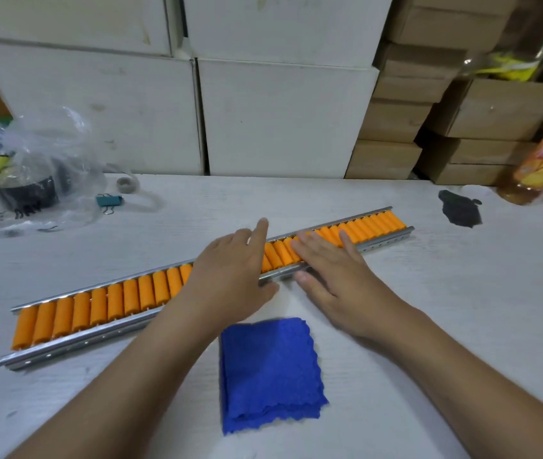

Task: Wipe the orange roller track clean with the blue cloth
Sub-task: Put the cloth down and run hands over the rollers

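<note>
The orange roller track (104,306) lies slantwise across the white table, its low end at the left and its far end at the right, with metal rails along both sides. My left hand (230,276) rests flat on the track's middle, fingers spread, thumb on the near rail. My right hand (329,270) lies flat just to its right, fingers over the rollers, thumb by the near rail. Neither hand holds anything. The folded blue cloth (270,372) lies on the table in front of the track, between my forearms, untouched.
A clear plastic bag (28,173) with dark items sits at the back left, with a teal binder clip (108,201) beside it. A dark scrap (459,212) and an orange-labelled bottle (541,170) stand at the back right. White and brown boxes (283,117) wall the table's rear.
</note>
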Demonstrator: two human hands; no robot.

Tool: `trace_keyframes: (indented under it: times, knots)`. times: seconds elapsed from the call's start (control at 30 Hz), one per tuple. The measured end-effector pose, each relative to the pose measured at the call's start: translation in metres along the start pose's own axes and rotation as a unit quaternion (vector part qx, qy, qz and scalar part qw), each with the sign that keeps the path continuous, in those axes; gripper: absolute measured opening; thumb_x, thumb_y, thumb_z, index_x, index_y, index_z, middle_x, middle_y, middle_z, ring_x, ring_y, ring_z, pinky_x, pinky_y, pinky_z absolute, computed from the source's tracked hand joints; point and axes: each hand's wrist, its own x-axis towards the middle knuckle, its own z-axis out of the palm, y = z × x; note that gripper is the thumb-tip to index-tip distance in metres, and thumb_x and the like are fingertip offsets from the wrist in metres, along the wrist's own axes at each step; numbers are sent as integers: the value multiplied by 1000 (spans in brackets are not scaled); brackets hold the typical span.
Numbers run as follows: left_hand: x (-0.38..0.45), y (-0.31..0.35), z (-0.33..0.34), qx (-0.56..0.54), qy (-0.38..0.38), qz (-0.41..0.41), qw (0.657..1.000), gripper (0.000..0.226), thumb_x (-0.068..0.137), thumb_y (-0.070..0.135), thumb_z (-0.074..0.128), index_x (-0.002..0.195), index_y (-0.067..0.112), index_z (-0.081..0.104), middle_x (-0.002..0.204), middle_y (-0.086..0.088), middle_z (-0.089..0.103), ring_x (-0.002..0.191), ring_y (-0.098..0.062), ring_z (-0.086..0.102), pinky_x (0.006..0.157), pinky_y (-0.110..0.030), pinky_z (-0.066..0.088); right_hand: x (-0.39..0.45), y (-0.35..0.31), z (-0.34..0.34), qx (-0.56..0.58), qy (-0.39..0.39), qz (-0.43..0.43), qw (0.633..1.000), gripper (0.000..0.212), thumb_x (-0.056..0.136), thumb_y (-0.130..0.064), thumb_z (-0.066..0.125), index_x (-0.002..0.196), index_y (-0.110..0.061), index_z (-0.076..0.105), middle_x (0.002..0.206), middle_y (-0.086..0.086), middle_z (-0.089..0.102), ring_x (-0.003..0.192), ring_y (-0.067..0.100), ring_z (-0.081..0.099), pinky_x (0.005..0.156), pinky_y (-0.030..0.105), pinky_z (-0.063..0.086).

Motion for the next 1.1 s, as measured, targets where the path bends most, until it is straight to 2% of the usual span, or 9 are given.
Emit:
trace_keyframes:
  times: [0.1,0.37,0.5,0.7,0.83,0.87,0.93,1.03,1.1]
  knots:
    - [2,1,4,-25,24,-17,999,89,83,49,58,149,21,4,134,-3,50,116,-21,50,87,-31,41,3,-5,3,-7,1,-28,1000,58,94,-51,16,149,-31,17,158,-10,12,144,1,-2,116,35,-15]
    - [5,1,6,-23,19,-34,999,83,80,49,63,145,26,17,134,-1,51,117,-22,51,86,-33,41,3,14,1,-44,29,-22,998,55,98,-46,21,147,-23,26,155,-6,25,144,6,14,117,39,-11]
    - [5,1,6,-32,14,-38,999,79,81,49,62,144,26,19,130,0,55,115,-22,52,85,-33,42,-2,57,-8,-59,50,41,996,58,96,-48,17,146,-22,30,154,-3,30,143,6,19,116,39,-12]
    - [3,1,8,-40,34,-27,998,74,83,48,60,142,27,21,127,0,56,112,-21,53,80,-30,41,-10,123,-25,-95,77,177,977,50,101,-38,19,145,-18,32,152,2,35,141,10,27,116,39,-13]
    - [3,0,8,-43,44,-22,998,75,82,47,61,142,27,20,124,-1,57,108,-21,55,79,-31,42,-5,131,-27,-75,99,276,953,53,100,-37,18,143,-11,35,152,7,34,142,12,22,116,43,-13]
    - [3,0,8,-44,46,-22,998,75,82,47,61,142,26,20,124,-1,57,107,-21,55,79,-31,42,-3,121,-26,-74,118,264,954,52,101,-37,20,143,-11,34,153,7,32,143,12,21,116,42,-13]
    - [2,-1,9,-45,48,-22,998,76,82,47,61,142,26,19,124,-1,57,107,-21,55,80,-31,43,0,86,-22,-56,132,179,973,50,101,-37,24,145,-14,33,154,3,30,143,9,17,116,38,-13]
    - [3,-2,12,-46,54,-20,997,77,81,47,62,142,26,21,125,-1,56,108,-21,55,79,-30,42,2,23,-11,-20,73,30,997,50,100,-41,26,146,-23,28,156,-4,22,144,4,9,116,36,-14]
    - [2,-3,13,-49,63,-18,997,75,80,45,64,141,24,25,126,-2,57,109,-22,55,79,-32,41,3,-2,-2,-24,35,-27,999,53,99,-44,25,147,-25,24,157,-7,18,144,4,5,116,36,-14]
